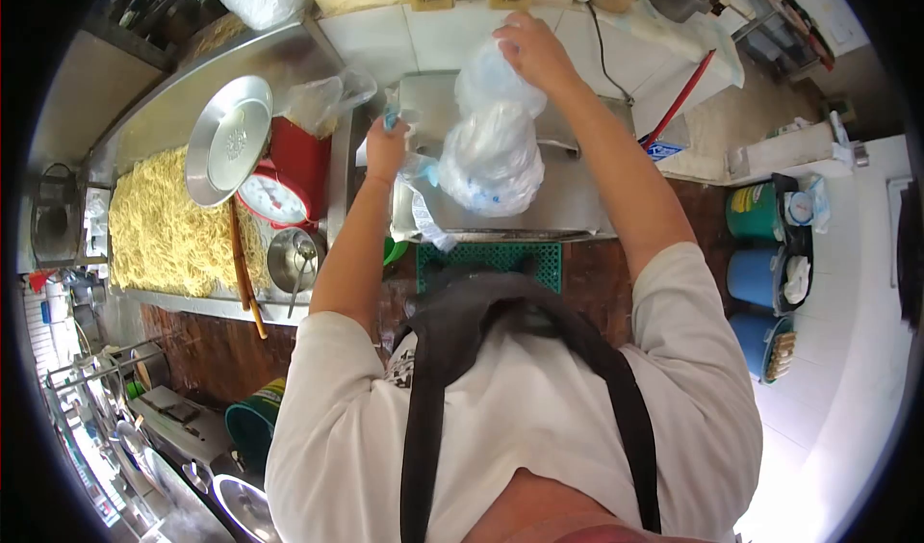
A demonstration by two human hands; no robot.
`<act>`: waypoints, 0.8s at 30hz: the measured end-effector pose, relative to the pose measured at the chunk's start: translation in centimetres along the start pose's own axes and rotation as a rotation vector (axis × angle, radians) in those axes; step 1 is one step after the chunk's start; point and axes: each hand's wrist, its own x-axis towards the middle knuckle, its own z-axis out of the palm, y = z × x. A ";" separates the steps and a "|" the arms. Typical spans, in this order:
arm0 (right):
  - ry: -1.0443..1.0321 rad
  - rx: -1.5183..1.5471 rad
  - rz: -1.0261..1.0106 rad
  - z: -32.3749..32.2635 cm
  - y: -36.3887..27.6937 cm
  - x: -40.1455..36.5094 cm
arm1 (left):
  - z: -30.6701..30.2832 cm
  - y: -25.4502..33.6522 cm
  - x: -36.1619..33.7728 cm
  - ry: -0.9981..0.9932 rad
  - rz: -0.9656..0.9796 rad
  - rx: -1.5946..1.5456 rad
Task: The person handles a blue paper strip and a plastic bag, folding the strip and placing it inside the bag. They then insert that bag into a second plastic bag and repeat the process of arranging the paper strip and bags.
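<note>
A bulky clear plastic bag (493,163) with whitish, crumpled contents rests on the steel table (577,201). My right hand (527,47) is closed on the upper part of the clear plastic, at the table's back edge. To the left of the bag, my left hand (387,146) is closed round a small bluish piece of plastic. A thin whitish strip (425,218) hangs from near my left hand over the table's front edge.
At the left, noodles (173,225) fill a steel tray, beside a red scale (279,192) with a round pan (231,141), a metal bowl (289,259) and wooden sticks (241,264). Buckets (756,278) stand at the right. A red handle (681,95) leans near the counter.
</note>
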 end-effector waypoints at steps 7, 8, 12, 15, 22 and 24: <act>0.556 -0.198 -0.213 -6.2 -9.1 -3.1 | -5.5 10.8 -6.4 -0.011 -0.209 -0.607; 0.504 0.039 -0.143 -8.0 -11.5 -4.7 | -5.9 12.9 -7.8 -0.024 -0.168 -0.580; 0.283 0.509 0.002 -9.7 -18.1 -12.6 | -4.4 19.0 -12.9 -0.108 -0.111 -0.602; 0.211 0.724 0.185 -9.2 -18.2 -15.6 | -2.5 19.3 -15.1 -0.229 -0.116 -0.583; 0.339 0.640 0.234 -9.3 -14.1 -19.3 | -0.5 20.0 -15.0 -0.164 0.070 -0.179; 0.344 0.600 0.281 -9.6 -12.5 -19.6 | -1.5 21.2 -13.5 -0.100 0.154 -0.074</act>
